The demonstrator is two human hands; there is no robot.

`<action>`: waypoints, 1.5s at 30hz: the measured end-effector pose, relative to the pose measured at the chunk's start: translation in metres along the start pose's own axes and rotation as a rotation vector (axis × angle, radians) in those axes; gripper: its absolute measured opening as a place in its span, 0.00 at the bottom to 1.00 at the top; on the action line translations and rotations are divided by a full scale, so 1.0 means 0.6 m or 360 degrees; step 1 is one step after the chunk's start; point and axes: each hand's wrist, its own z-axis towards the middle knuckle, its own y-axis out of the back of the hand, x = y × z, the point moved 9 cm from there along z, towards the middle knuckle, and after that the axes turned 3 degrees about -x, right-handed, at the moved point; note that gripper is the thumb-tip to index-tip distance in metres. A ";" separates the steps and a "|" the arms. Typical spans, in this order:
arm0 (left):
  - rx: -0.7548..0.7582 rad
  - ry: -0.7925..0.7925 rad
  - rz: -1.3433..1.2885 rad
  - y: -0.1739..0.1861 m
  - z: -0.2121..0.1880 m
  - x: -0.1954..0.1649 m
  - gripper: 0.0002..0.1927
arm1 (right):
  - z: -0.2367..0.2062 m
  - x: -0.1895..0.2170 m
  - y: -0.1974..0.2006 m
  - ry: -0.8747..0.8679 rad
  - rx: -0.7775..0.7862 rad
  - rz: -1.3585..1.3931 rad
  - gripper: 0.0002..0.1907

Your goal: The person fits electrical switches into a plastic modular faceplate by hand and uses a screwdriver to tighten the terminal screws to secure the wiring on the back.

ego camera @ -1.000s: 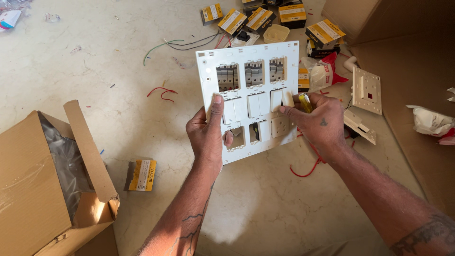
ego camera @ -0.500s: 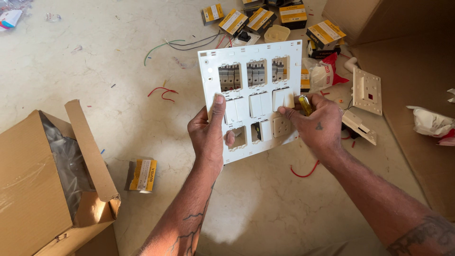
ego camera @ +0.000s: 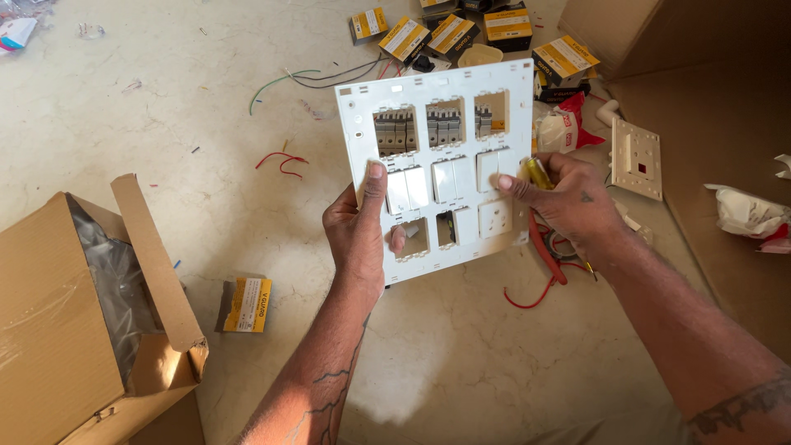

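left hand (ego camera: 358, 235) grips the white switch plate (ego camera: 445, 169) — right hand (ego camera: 568, 202) pinches a yellow screwdriver (ego camera: 538, 173) at its edge.

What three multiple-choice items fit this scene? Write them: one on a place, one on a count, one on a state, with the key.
1. Where does the open cardboard box lie?
A. on the floor, left of the person's arms
B. on top of the switch plate
C. in the right hand

2. How many window rows does the white switch plate show?
A. one
B. three
C. five

3. How is the switch plate held?
A. flat on the floor, untouched
B. left hand grips its lower left, right hand at its right edge with a yellow-handled tool
C. by one hand only

Key: 1 A, the box sits at the lower left of the floor; 2 B, three rows of openings show; 3 B, both hands touch the plate, raised above the floor.
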 end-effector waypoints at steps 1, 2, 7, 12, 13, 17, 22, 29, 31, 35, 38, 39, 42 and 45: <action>0.0012 -0.0011 0.0031 -0.002 -0.001 -0.002 0.21 | -0.001 0.000 -0.004 -0.0005 0.0055 -0.0043 0.31; 0.0015 -0.0020 0.0059 -0.002 -0.001 -0.004 0.21 | -0.002 -0.003 -0.002 -0.0043 0.0054 -0.0025 0.30; 0.0067 -0.0142 0.0171 -0.008 -0.001 -0.014 0.23 | -0.015 -0.001 0.002 -0.0110 0.0033 -0.0009 0.26; 0.0082 -0.0204 0.0185 -0.003 0.000 -0.017 0.24 | -0.027 0.006 -0.005 -0.0094 -0.0020 -0.0091 0.23; 0.0081 -0.0197 0.0187 -0.002 0.001 -0.017 0.24 | -0.029 0.006 -0.004 -0.0102 -0.0057 -0.0096 0.23; 0.0053 -0.0243 0.0167 -0.001 0.001 -0.027 0.21 | -0.029 0.020 0.003 0.0047 -0.0202 -0.0344 0.26; 0.0046 -0.0248 0.0175 -0.006 -0.006 -0.028 0.22 | -0.032 0.022 0.011 0.0125 -0.0220 -0.0371 0.27; 0.0000 -0.0190 0.0199 0.004 -0.003 -0.022 0.20 | -0.028 0.018 0.006 0.0165 -0.0270 -0.0550 0.31; 0.0003 -0.0158 0.0165 0.004 -0.003 -0.020 0.19 | -0.026 0.018 0.005 0.0179 -0.0298 -0.0666 0.34; 0.0010 -0.0169 0.0211 0.001 -0.010 -0.019 0.20 | -0.025 0.010 0.007 0.0162 -0.0289 -0.0668 0.36; 0.0002 -0.0164 0.0231 0.001 -0.013 -0.015 0.21 | -0.026 0.005 0.008 0.0148 -0.0273 -0.0658 0.36; -0.0008 -0.0159 0.0247 0.001 -0.014 -0.013 0.21 | -0.026 -0.003 0.007 0.0080 -0.0242 -0.0658 0.36; -0.0017 -0.0154 0.0271 0.002 -0.014 -0.008 0.22 | -0.028 -0.007 0.003 0.0100 -0.0224 -0.0595 0.34; -0.0023 -0.0162 0.0273 0.002 -0.017 -0.007 0.22 | -0.029 -0.008 0.006 0.0116 -0.0229 -0.0680 0.34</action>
